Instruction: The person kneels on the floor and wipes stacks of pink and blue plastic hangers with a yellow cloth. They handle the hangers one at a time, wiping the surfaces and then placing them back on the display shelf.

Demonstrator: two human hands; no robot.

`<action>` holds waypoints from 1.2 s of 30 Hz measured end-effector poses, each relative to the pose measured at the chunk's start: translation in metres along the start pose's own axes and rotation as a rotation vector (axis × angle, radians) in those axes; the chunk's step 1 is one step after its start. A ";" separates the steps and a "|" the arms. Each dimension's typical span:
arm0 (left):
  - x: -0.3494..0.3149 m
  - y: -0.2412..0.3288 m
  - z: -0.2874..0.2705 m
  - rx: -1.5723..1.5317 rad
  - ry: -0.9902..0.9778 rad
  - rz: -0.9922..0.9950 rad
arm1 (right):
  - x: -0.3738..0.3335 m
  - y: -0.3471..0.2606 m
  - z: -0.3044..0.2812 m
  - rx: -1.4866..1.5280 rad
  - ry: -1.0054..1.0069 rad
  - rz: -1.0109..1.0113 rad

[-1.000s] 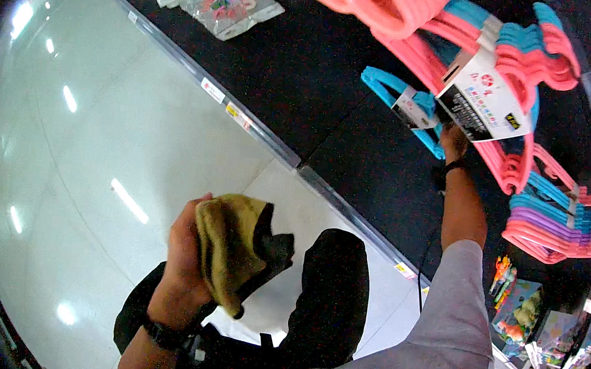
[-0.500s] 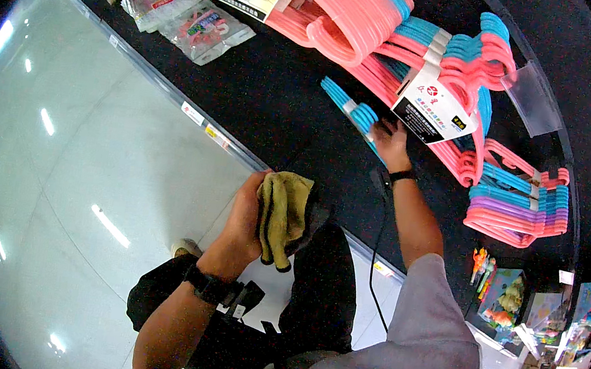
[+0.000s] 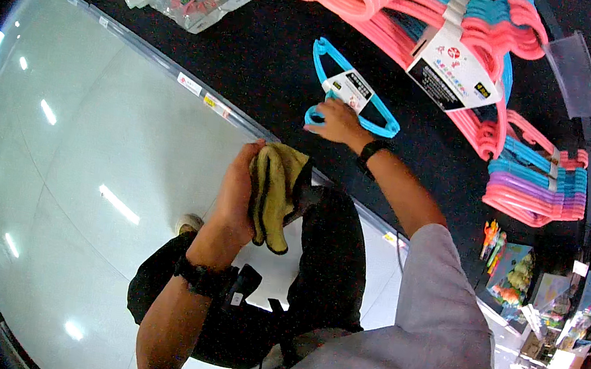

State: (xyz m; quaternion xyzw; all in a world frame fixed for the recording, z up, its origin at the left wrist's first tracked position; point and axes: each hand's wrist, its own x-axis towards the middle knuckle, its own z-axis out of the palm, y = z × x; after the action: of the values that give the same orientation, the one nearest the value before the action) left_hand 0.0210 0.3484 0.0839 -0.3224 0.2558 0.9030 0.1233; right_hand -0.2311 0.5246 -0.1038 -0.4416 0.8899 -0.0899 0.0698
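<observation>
My left hand [image 3: 236,195] is closed round a yellow-green cloth [image 3: 279,197] with dark edging, held in front of the shelf edge. Its folds hang down from my fingers. On the black shelf is a banded pack of blue clothes hangers [image 3: 350,89] with a white and black paper label facing up. My right hand [image 3: 339,123] grips this pack near its hooks; the fingers partly cover the hooks and the lower edge of the label. Just beyond it, large bundles of pink and blue hangers [image 3: 449,63] lie on the shelf.
To the right are a smaller bundle of blue, purple and pink hangers [image 3: 534,190] and small colourful toys [image 3: 493,244]. A clear plastic bag [image 3: 207,1] lies at the far left. A price-tag rail [image 3: 155,61] runs along the shelf's front edge, above the pale floor [image 3: 75,155].
My right hand has moved left and nearer the shelf edge with the blue hangers. The pack has turned from edge-on to label-up. The left hand still holds the cloth, slightly higher in view.
</observation>
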 end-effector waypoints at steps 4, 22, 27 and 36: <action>-0.013 -0.001 0.025 0.047 0.059 0.057 | -0.018 0.010 0.047 -0.095 0.006 0.102; 0.001 -0.014 -0.019 -0.042 -0.039 -0.080 | 0.000 0.031 -0.084 -0.167 0.344 0.094; -0.001 -0.018 0.007 0.005 -0.043 -0.074 | -0.017 0.071 0.004 -0.285 0.093 0.165; 0.006 -0.022 0.001 -0.015 -0.055 -0.075 | -0.022 0.013 0.059 -0.089 0.145 0.213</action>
State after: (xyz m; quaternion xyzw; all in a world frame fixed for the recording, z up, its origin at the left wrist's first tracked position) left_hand 0.0245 0.3678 0.0724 -0.3077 0.2332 0.9082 0.1614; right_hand -0.2162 0.5441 -0.1636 -0.3398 0.9375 -0.0744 -0.0053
